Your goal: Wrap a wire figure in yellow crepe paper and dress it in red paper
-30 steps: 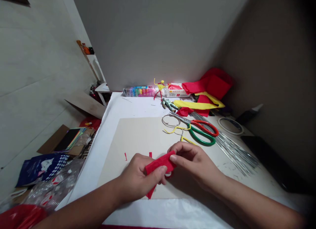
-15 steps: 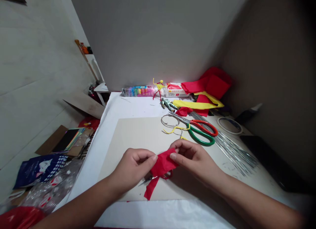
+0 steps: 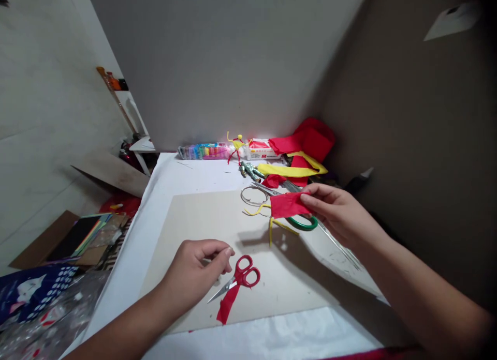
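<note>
My right hand (image 3: pixel 334 210) pinches the right end of a small rectangle of red crepe paper (image 3: pixel 289 205). It hangs over the large scissors (image 3: pixel 303 224) with one green handle and hides part of them. A yellow-wrapped wire figure (image 3: pixel 271 233) lies partly hidden behind the paper. My left hand (image 3: pixel 205 267) hovers low over the grey board, thumb and fingers closed, with nothing seen in it. Just right of it lie small red-handled scissors (image 3: pixel 240 277), blades toward me, overlapping a red paper strip (image 3: pixel 227 305).
The grey board (image 3: pixel 194 215) lies on the white-covered table (image 3: pixel 163 179). Behind are pliers (image 3: pixel 250 169), a wire coil (image 3: pixel 254 196), a yellow strip (image 3: pixel 291 170), a coloured clay pack (image 3: pixel 205 151) and a yellow-and-red figure (image 3: pixel 236 144). Wires (image 3: pixel 341 246) lie at right.
My left hand has let go of the red paper and moved down-left. My right hand has carried the paper up and right, uncovering the small scissors. The view has shifted.
</note>
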{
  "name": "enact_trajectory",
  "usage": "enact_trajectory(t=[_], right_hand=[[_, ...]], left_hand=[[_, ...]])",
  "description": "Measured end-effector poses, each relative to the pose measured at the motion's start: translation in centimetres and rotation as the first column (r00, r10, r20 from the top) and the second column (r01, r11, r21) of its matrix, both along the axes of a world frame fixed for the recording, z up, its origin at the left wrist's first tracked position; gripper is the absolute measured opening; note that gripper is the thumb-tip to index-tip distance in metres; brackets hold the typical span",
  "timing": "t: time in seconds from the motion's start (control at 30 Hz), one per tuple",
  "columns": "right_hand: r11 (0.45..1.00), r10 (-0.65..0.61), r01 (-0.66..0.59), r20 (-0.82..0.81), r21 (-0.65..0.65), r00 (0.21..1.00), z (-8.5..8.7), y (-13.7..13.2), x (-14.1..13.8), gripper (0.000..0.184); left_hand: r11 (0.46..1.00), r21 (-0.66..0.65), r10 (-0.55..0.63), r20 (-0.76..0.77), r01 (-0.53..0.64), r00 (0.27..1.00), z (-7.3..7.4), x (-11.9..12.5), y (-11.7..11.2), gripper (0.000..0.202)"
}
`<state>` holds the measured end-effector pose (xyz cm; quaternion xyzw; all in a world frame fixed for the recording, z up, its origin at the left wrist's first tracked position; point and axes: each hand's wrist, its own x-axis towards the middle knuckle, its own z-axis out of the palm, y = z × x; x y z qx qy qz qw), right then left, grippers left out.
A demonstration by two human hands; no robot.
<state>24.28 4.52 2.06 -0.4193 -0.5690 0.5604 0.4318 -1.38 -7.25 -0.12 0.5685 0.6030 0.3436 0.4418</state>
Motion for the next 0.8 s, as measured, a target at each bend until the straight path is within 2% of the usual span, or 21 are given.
enact_trajectory(t=[0.13, 0.27, 0.37, 0.47, 0.6, 0.8], right_hand=[[0.996, -0.077, 0.071, 0.107, 0.053, 0.991, -0.1, 1.8, 1.8, 0.031], [0.997, -0.017, -0.002, 0.262, 0.071, 0.965, -2.1, 2.6, 1.3, 0.033], [0.991, 0.006, -0.062, 0.42, 0.119, 0.908, -3.7, 2.8, -0.2, 0.031], [0.967, -0.045, -0.11, 0.58, 0.229, 0.814, -4.6, 2.9, -1.8, 0.022], [0.918, -0.168, -0.171, 0.742, 0.357, 0.649, -4.7, 2.7, -2.8, 0.013], [0.893, -0.254, -0.247, 0.874, 0.377, 0.415, -4.2, 2.3, -3.2, 0.018]], left_hand=[[0.998, 0.049, -0.04, -0.059, 0.043, 0.997, -0.3, 0.0, 0.1, 0.029], [0.989, 0.11, -0.085, -0.15, 0.102, 0.985, -0.7, 0.1, 0.0, 0.029], [0.975, 0.167, -0.1, -0.247, 0.144, 0.964, -0.9, 0.0, 0.0, 0.029], [0.961, 0.217, -0.099, -0.308, 0.172, 0.946, -1.1, -0.1, 0.0, 0.029], [0.946, 0.263, -0.09, -0.348, 0.189, 0.933, -1.3, -0.2, -0.1, 0.028], [0.936, 0.293, -0.09, -0.334, 0.194, 0.938, -1.5, -0.5, 0.0, 0.028]])
